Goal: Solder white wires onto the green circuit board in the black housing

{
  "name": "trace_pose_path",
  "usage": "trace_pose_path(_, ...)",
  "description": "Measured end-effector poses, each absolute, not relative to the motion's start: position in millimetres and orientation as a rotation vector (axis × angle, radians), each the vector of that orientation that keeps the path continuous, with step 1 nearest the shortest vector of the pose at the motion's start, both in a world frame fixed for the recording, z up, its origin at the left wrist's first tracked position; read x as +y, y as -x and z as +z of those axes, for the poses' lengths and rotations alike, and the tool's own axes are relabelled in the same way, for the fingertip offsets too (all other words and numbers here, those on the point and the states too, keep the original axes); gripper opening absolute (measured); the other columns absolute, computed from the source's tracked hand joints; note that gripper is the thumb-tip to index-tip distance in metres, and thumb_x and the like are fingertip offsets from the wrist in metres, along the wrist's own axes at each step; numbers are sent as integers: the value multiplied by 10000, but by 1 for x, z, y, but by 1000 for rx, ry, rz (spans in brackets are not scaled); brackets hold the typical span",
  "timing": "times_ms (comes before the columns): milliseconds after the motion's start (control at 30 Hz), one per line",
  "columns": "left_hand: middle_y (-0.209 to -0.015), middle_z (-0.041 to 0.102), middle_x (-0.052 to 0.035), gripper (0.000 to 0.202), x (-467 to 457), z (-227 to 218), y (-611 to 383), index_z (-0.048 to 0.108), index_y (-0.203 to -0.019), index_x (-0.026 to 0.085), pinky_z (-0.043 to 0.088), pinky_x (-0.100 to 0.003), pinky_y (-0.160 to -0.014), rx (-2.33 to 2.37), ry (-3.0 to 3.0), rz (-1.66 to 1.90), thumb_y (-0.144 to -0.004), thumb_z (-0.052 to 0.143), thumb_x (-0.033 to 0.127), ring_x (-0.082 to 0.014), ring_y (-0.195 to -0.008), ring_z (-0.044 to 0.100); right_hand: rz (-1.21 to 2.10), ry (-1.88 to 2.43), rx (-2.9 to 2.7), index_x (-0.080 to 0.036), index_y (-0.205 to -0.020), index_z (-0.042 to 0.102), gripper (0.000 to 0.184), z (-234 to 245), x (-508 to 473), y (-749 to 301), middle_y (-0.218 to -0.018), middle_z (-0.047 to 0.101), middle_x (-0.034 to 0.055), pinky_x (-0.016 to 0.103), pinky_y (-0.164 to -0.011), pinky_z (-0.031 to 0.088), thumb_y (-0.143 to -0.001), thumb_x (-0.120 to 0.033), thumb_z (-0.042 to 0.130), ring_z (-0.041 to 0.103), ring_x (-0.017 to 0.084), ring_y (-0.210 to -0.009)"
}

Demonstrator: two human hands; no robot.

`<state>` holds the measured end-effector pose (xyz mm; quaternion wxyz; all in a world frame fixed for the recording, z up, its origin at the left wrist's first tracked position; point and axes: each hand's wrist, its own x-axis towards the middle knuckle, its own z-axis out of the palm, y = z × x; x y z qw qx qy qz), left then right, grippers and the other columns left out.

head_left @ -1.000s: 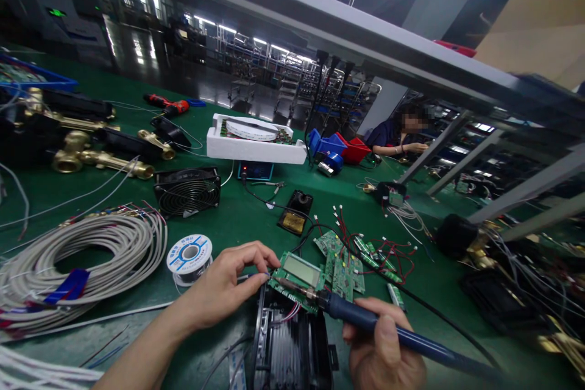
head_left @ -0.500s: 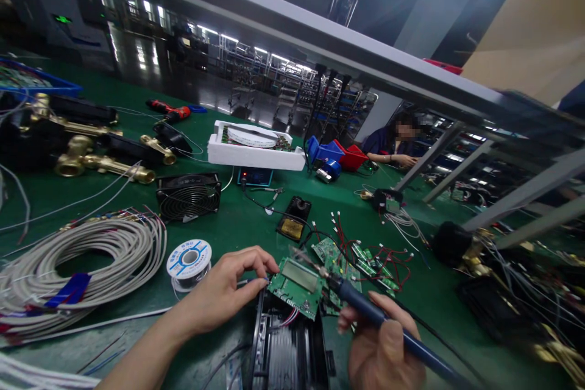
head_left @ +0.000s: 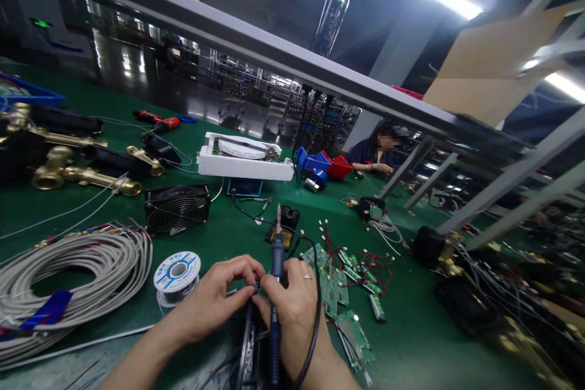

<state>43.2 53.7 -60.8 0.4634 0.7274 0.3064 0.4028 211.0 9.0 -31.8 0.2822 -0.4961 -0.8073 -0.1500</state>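
Note:
My left hand (head_left: 217, 295) is closed in a pinch on a thin wire, with a bit of blue showing at the fingertips. My right hand (head_left: 295, 304) wraps round a soldering iron (head_left: 276, 256) held upright, its metal tip pointing away from me. The thumb and a finger of that hand meet my left fingertips. Below both hands is a black plastic housing (head_left: 247, 347), partly covered. The green board with a display is hidden behind my right hand. A solder spool (head_left: 177, 274) stands left of my left hand.
An iron stand (head_left: 289, 219) sits beyond my hands. Green circuit boards (head_left: 326, 277) with red and black leads lie to the right. A grey cable coil (head_left: 114, 262), a black fan (head_left: 178, 210) and brass fittings (head_left: 103, 180) are left. A co-worker (head_left: 377, 152) sits far right.
My right hand has moved left to my left hand, and the soldering iron has turned from slanting over the board to upright. The board with the display is now covered. The view has shifted.

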Motion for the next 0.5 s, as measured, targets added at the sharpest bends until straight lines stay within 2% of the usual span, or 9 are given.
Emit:
trace_pose_path(133, -976, 667, -63, 178, 56, -66, -42, 550, -724, 189, 454, -281, -842, 760, -1779, 983, -865, 558, 298, -208, -967, 618, -482, 1328, -2146, -238, -834, 656, 84, -38, 11, -207, -778, 476, 13, 287, -590, 318, -814, -221, 736, 481, 193, -721)
trace_pose_path(267, -1003, 669, -76, 208, 58, -70, -42, 557, -741, 191, 458, -293, -858, 753, -1787, 954, -883, 548, 343, -224, -1008, 613, -482, 1377, -2153, -238, -832, 644, 73, -42, 9, -208, -796, 476, 15, 290, -608, 308, -835, -206, 709, 475, 195, -744)
trace_pose_path(500, -956, 679, -61, 176, 57, -66, -42, 581, -703, 185, 449, -288, -832, 762, -1751, 992, -837, 575, 300, -207, -930, 625, -479, 1333, -2118, -228, -911, 652, 136, -42, 10, -209, -801, 469, 25, 287, -614, 286, -823, -132, 692, 446, 198, -734)
